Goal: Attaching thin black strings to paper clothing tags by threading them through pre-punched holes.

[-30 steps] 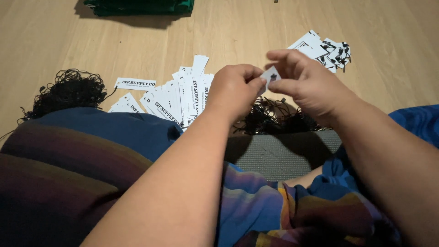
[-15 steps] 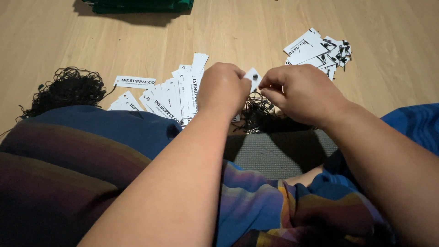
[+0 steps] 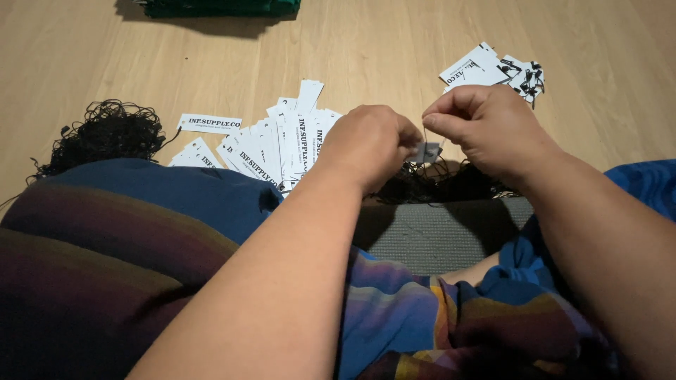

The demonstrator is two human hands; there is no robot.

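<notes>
My left hand (image 3: 370,144) pinches a small white paper tag (image 3: 427,152) just above a tangle of black strings (image 3: 440,184). Close to its right, my right hand (image 3: 486,130) has thumb and forefinger closed on a thin black string that runs down to the tag. Both hands hover over the floor in front of my lap. To the left of my left hand lies a fanned pile of white printed tags (image 3: 271,144).
A second heap of black strings (image 3: 105,134) lies at the left on the wooden floor (image 3: 366,49). A small pile of tags with strings attached (image 3: 496,70) sits at the upper right. A dark green object (image 3: 218,7) is at the top edge. A grey mat (image 3: 436,236) lies under my legs.
The hands dropped slightly and drew together. The tag went from raised between the fingers to lower, edge-on, with the right hand pulling a string up from it.
</notes>
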